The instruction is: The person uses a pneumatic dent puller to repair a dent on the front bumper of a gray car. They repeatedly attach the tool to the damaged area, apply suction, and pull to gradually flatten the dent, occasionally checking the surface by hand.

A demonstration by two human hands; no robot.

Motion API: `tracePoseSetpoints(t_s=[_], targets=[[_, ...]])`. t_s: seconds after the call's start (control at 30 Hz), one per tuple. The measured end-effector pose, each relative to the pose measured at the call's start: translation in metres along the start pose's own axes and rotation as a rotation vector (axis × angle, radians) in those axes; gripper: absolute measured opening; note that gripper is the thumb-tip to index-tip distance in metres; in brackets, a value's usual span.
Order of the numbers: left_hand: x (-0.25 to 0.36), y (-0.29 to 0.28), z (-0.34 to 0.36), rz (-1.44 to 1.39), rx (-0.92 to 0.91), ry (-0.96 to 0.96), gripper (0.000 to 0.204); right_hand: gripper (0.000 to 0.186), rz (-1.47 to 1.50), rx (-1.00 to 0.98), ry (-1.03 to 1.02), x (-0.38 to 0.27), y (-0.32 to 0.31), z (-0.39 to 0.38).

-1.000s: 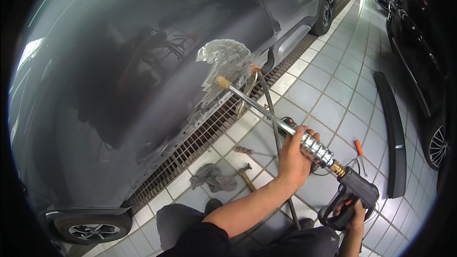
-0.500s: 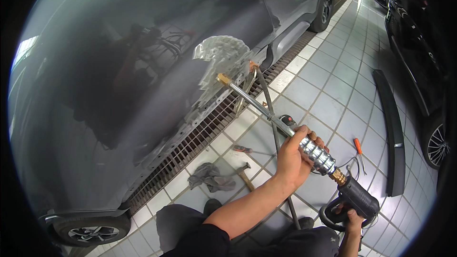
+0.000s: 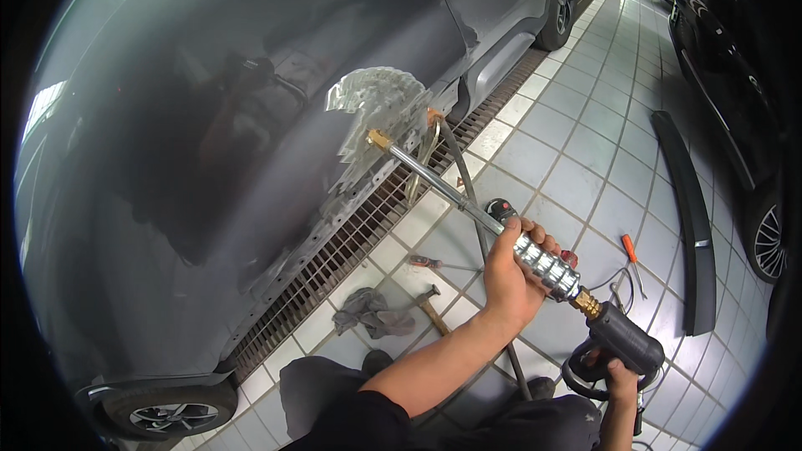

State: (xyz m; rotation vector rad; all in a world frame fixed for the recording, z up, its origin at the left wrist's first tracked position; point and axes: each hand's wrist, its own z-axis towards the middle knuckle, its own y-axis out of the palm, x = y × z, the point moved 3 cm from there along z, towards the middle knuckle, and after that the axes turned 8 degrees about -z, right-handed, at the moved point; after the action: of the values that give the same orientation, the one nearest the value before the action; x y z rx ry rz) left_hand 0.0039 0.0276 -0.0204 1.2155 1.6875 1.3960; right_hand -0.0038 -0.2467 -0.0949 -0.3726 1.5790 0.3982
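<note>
A dent-puller gun with a slide hammer reaches diagonally across the view. Its brass tip [image 3: 378, 139] meets, or nearly meets, the bare sanded metal patch [image 3: 376, 92] low on the grey car's [image 3: 167, 225] side. My left hand [image 3: 514, 280] is wrapped round the ribbed chrome sliding weight [image 3: 547, 266] on the shaft. At the other end, my right hand [image 3: 620, 380] grips the black pistol handle [image 3: 628, 342], its fingers partly hidden behind it. A clamp [image 3: 433, 117] with a thick cable [image 3: 461, 169] is fixed to the car's lower edge, right of the tip.
On the tiled floor lie a grey rag [image 3: 372, 313], a hammer [image 3: 430, 307], a screwdriver [image 3: 424, 261], an orange-handled tool [image 3: 628, 246] and a black power tool [image 3: 501, 210]. A long black trim strip [image 3: 689, 225] rests near a black car [image 3: 727, 92]. A grated drain [image 3: 334, 260] runs beneath the grey car.
The view has shifted slightly. Both hands keep their holds on the dent puller, and the sliding weight stays close to the brass fitting by the gun.
</note>
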Motion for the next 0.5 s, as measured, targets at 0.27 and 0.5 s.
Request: tracePoseSetpoints(t_s=[0.27, 0.5], targets=[[-0.008, -0.018, 0.009, 0.18, 0.173, -0.057, 0.017, 0.055, 0.344, 0.093, 0.264, 0.033, -0.009, 0.0], [-0.009, -0.008, 0.009, 0.109, 0.008, -0.144, 0.014, 0.067, 0.104, 0.128, 0.111, 0.023, -0.011, -0.015]])
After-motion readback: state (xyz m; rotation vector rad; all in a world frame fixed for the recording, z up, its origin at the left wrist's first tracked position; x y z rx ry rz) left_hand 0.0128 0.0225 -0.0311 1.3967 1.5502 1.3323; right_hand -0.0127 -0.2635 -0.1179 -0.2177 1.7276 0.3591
